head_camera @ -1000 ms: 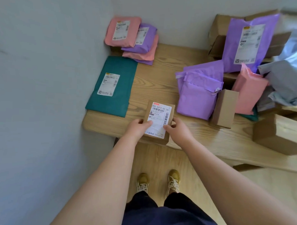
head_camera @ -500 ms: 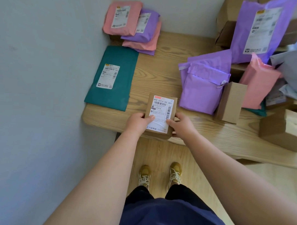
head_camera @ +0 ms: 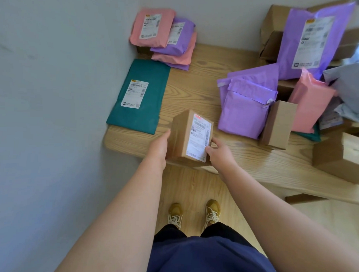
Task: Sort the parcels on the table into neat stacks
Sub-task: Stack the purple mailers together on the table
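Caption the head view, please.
A labelled box held by left hand and right hand at the table edge, beside a green mailer.

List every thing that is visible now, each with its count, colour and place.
labelled box: one, brown, at the table's near edge
green mailer: one, flat, table's left end
mailer stack: about four, pink and purple, back left corner
purple mailers: two, mid-table
large purple mailer: one, propped on back boxes
back boxes: count unclear, brown, back right
pink mailer: one, upright, right
grey mailers: count unclear, right edge
small plain box: one, brown, beside purple mailers
bigger plain box: one, brown, right edge
table: one, light wood
shoes: two, tan, floor
left hand, right hand: grip the labelled box
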Demonstrator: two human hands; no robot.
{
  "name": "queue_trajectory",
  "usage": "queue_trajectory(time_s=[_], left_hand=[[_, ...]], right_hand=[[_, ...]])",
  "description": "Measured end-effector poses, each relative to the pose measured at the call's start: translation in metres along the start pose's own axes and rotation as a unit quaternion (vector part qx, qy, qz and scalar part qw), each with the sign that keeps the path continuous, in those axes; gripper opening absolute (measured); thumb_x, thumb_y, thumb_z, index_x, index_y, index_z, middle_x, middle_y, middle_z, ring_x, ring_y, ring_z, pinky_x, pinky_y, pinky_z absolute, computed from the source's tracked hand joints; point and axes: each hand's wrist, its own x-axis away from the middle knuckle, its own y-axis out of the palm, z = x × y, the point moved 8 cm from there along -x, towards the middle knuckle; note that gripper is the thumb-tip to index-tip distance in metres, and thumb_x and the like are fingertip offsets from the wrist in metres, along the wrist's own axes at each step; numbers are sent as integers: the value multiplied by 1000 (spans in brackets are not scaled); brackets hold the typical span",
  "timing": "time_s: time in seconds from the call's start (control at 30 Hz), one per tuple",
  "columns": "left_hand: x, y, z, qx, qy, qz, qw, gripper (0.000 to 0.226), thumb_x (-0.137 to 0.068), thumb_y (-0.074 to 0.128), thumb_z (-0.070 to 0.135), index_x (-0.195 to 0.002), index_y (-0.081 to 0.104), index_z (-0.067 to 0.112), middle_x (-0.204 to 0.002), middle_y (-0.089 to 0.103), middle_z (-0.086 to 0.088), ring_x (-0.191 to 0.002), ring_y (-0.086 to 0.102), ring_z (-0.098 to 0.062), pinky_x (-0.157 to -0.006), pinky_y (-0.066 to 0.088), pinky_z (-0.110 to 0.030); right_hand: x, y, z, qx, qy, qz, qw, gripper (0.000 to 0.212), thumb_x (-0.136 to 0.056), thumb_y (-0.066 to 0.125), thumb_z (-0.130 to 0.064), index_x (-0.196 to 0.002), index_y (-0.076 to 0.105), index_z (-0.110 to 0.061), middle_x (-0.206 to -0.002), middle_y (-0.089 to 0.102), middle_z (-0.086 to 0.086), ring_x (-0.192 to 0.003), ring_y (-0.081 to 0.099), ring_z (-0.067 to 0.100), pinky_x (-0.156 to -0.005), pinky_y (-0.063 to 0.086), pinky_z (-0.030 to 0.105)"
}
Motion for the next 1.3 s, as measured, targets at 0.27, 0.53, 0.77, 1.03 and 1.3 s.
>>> queue_trajectory(time_s=[0.27,0.53,0.77,1.03,1.3], left_hand=[[1,3,12,-55,71,16,996,28,-85,76,25,-109,64,19,-110,70,-3,-100,64,-21,-85,51,-37],[16,35,-4,-103,89,-37,990,51,-88,74,31,-134,55,20,-122,66,-1,-109,63,-20,-97,52,-43],[12,37,3,-152,105,-15,983,46,-88,72,32,-130,60,17,-119,68,-1,-106,64,-19,-95,52,-40],[15,34,-7,-113,93,-34,989,52,-88,73,36,-134,55,19,-115,65,5,-102,62,-12,-75,48,-23],[8,21,-36,-3,-34,-25,999,87,-75,59,78,-138,53,17,-132,62,-5,-117,61,-24,-104,49,-46]], right_hand=[[7,6,-16,7,-38,-15,999,38,-102,47,-41,-119,64,-12,-116,69,5,-111,61,24,-97,43,37],[9,-6,-9,10,-68,-8,998,34,-98,59,-29,-131,59,-25,-101,70,-7,-90,67,10,-83,54,30],[4,-10,-11,56,-84,3,995,34,-97,60,-31,-130,60,-24,-100,69,-8,-95,67,16,-89,55,40],[3,-12,-13,81,-92,14,992,27,-96,61,-30,-122,65,-24,-97,71,-1,-92,67,18,-83,55,37],[-2,-24,8,-103,-7,-40,994,23,-99,57,-20,-118,67,-27,-103,71,2,-91,64,19,-95,53,50]])
